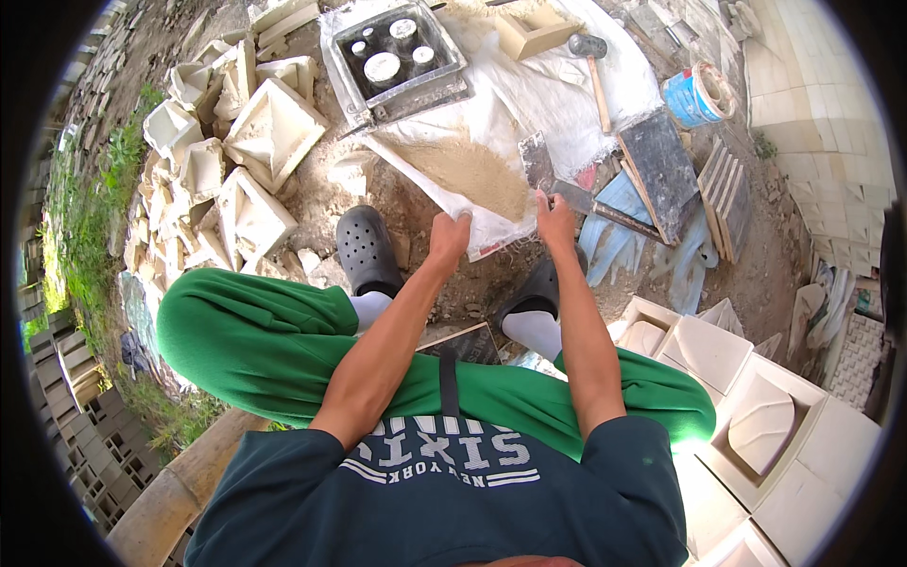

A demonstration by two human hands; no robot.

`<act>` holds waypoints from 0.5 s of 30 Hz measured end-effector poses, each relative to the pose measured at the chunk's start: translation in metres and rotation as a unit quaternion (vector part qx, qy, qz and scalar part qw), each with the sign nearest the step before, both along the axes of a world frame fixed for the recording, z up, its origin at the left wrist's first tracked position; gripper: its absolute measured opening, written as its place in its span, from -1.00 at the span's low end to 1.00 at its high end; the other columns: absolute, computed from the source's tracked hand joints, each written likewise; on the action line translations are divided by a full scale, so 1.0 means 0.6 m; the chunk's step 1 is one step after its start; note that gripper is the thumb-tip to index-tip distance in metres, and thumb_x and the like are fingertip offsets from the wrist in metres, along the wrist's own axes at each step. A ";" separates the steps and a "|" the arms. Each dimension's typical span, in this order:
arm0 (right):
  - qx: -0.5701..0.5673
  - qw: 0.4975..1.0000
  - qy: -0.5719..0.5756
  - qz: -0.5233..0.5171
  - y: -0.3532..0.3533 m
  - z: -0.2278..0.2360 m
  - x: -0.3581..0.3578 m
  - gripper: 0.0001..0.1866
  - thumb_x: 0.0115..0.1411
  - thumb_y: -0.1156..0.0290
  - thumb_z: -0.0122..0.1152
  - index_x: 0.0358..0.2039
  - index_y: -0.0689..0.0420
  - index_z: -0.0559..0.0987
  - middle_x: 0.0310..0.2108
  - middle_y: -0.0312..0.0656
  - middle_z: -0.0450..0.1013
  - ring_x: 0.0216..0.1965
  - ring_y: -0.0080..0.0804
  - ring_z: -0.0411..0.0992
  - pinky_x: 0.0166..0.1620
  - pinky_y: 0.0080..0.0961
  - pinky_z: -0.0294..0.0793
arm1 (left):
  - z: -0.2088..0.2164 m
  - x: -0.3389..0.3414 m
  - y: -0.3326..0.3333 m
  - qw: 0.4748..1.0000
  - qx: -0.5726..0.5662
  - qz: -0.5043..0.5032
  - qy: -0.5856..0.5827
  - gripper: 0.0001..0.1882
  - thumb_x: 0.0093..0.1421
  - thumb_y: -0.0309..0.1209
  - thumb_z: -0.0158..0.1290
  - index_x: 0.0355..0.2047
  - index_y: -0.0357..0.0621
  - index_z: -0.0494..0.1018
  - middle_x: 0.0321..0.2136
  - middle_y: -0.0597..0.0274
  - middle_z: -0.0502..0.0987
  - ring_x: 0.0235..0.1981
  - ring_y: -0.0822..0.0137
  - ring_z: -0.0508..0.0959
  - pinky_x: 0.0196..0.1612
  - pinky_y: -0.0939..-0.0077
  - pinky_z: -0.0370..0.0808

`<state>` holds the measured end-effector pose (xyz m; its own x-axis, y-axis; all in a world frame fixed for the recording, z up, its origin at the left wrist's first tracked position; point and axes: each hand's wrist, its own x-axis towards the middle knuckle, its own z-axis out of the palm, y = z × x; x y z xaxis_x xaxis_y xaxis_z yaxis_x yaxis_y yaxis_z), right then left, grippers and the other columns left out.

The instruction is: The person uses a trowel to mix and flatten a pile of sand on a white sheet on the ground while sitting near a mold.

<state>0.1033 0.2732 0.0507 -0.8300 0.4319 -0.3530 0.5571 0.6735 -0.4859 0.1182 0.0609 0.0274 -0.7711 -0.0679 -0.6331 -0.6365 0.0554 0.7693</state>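
Observation:
A white woven sheet (557,90) is spread on the ground in front of me. A mound of fine tan sand (463,172) lies on its near part. My left hand (450,236) is closed on the sheet's near edge, left of the near corner. On the other side of that corner, my right hand (556,223) is closed at the sheet's edge, its fingertips partly hidden. Just beyond the right hand lie a flat, sand-dusted metal blade (537,161) and a smaller dark plate (573,196).
A dark box mould (460,78) with round white-topped pegs stands at the far left of the sheet. Beyond the sand are a rubber mallet (588,46) and a tan tray (531,52). Cast pieces (274,132) heap at left; a blue bucket (688,100), boards (673,180) and pale blocks (709,350) are right.

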 end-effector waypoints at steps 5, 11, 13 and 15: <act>-0.016 0.999 0.006 -0.043 0.006 -0.031 0.006 -0.37 0.23 -0.10 -0.05 -0.07 0.28 0.49 -0.19 0.23 0.49 -0.07 0.19 0.44 0.01 -0.11 0.38 | 0.024 -0.025 0.010 0.990 0.119 0.081 0.010 -0.66 0.15 -0.40 0.02 -0.35 -0.62 0.45 -0.43 -0.01 0.55 -0.39 0.30 0.51 -0.34 0.32 0.41; 0.009 1.000 0.004 -0.018 -0.010 0.003 0.009 -0.42 0.21 -0.04 0.01 -0.05 0.27 0.46 -0.18 0.23 0.49 -0.09 0.18 0.44 -0.02 -0.10 0.40 | 0.039 -0.020 -0.001 1.000 -0.001 -0.015 0.022 -0.67 0.16 -0.37 0.02 -0.33 -0.54 0.47 -0.40 0.03 0.55 -0.40 0.32 0.52 -0.35 0.37 0.40; 0.033 0.999 0.024 0.004 -0.030 0.006 0.015 -0.44 0.21 0.00 0.01 -0.04 0.27 0.44 -0.19 0.23 0.49 -0.09 0.18 0.44 -0.04 -0.09 0.41 | 0.050 -0.033 -0.018 0.996 0.024 -0.073 0.041 -0.70 0.18 -0.39 0.01 -0.29 -0.50 0.48 -0.35 0.03 0.57 -0.34 0.31 0.56 -0.33 0.43 0.42; 0.035 0.994 0.089 0.059 -0.059 -0.001 0.018 -0.50 0.22 0.09 0.01 0.00 0.24 0.38 -0.18 0.21 0.48 -0.16 0.19 0.46 -0.09 -0.06 0.43 | -0.009 -0.017 -0.028 0.999 0.041 -0.035 0.011 -0.66 0.16 -0.37 0.04 -0.27 -0.53 0.47 -0.35 -0.01 0.57 -0.34 0.27 0.56 -0.32 0.41 0.44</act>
<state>0.1139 0.2376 0.0499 -0.9229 0.3460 -0.1688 0.3817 0.7649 -0.5189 0.1081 0.0442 0.0222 -0.7859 0.0372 -0.6172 -0.6162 0.0353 0.7868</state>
